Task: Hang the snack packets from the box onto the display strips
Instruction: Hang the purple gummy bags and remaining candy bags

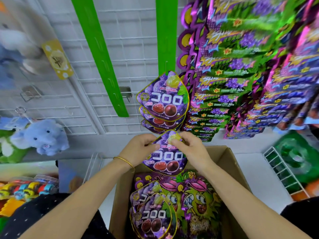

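Note:
Both hands hold one purple grape snack packet (166, 158) upright above the open cardboard box (230, 163). My left hand (138, 150) pinches its upper left edge and my right hand (189, 147) pinches its top right corner. Just above, three matching packets (163, 99) hang overlapped at the lower end of the right green display strip (166, 35). A second green display strip (98, 54) slants down to the left with no packets on it. More purple packets (151, 216) lie in the box beside green cartoon-face packets (196, 199).
Rows of purple and green packets (241, 80) fill the rack on the right. The white wire grid (124, 49) carries the strips and metal hooks (125, 94). Plush toys (41, 137) hang at left. A white wire rack (283, 171) stands at right.

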The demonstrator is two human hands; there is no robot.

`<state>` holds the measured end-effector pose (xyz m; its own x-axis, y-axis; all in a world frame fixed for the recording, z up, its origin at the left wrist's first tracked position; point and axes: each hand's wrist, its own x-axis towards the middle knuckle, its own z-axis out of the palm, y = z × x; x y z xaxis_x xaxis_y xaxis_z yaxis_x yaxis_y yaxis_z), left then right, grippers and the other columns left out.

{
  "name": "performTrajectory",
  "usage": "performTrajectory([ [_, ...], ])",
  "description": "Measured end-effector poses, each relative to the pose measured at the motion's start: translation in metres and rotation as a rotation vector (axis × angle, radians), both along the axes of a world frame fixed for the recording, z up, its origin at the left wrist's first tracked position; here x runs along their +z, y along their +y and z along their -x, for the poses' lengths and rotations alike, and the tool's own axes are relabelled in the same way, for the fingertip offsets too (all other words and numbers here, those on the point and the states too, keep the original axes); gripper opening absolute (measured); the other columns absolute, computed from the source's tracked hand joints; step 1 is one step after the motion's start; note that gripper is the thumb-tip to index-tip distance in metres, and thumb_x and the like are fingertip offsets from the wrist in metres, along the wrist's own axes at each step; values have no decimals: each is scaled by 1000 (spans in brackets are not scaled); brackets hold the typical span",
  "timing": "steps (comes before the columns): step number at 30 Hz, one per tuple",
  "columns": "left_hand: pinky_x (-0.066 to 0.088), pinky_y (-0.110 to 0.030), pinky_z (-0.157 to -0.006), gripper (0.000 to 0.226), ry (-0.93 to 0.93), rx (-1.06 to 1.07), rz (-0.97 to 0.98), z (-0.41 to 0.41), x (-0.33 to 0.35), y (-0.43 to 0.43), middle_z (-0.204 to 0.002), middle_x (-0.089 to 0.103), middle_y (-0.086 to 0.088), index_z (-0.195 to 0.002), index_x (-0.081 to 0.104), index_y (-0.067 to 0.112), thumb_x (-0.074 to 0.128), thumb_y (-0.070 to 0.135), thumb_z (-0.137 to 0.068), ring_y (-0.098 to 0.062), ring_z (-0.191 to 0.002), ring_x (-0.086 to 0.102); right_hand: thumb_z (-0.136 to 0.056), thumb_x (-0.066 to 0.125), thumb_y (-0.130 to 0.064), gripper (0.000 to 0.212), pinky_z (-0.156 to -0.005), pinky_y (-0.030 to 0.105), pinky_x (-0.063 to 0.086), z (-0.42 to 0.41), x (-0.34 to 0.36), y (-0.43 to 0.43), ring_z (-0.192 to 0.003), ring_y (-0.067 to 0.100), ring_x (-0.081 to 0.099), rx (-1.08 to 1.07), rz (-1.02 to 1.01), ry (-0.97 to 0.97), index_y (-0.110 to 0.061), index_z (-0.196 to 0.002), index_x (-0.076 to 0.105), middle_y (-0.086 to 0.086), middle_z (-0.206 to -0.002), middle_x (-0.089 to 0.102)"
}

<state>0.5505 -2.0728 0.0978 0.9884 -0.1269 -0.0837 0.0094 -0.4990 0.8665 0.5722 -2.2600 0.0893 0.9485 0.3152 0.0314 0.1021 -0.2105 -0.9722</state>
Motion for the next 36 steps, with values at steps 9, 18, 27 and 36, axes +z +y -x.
performTrajectory([
  [9, 46, -19, -75, 29, -518, 391, 158, -67, 143, -17, -93, 58, -3, -111, 56, 2, 63, 11, -84, -6, -77, 53, -83, 65, -7, 19, -75, 16, 46, -31, 100, -3, -78, 0, 59, -197, -90, -381, -21, -94, 59, -15, -81, 62],
  [18, 40, -29, -69, 27, -343, 453, 376, -104, 188, -42, -75, 53, -1, -67, 53, 22, 57, 40, -87, -16, -75, 46, -85, 61, -9, 14, -87, 30, 47, -65, 166, 22, -91, 9, 61, -346, 27, -688, -17, -95, 64, -17, -88, 62],
  [27, 47, -27, -68, 38, -199, 444, 459, -106, 196, -36, -71, 59, -3, -96, 65, 4, 65, 39, -81, -14, -60, 57, -88, 59, -16, 17, -89, 40, 46, -74, 180, 32, -99, 18, 60, -370, 126, -699, -18, -104, 65, -3, -105, 68],
  [36, 43, -23, -56, 28, -172, 454, 452, -104, 198, -33, -67, 56, -1, -75, 58, 14, 67, 40, -79, -15, -57, 54, -88, 60, -16, 19, -90, 39, 47, -77, 177, 33, -98, 17, 61, -366, 141, -615, -17, -106, 66, -3, -106, 69],
])
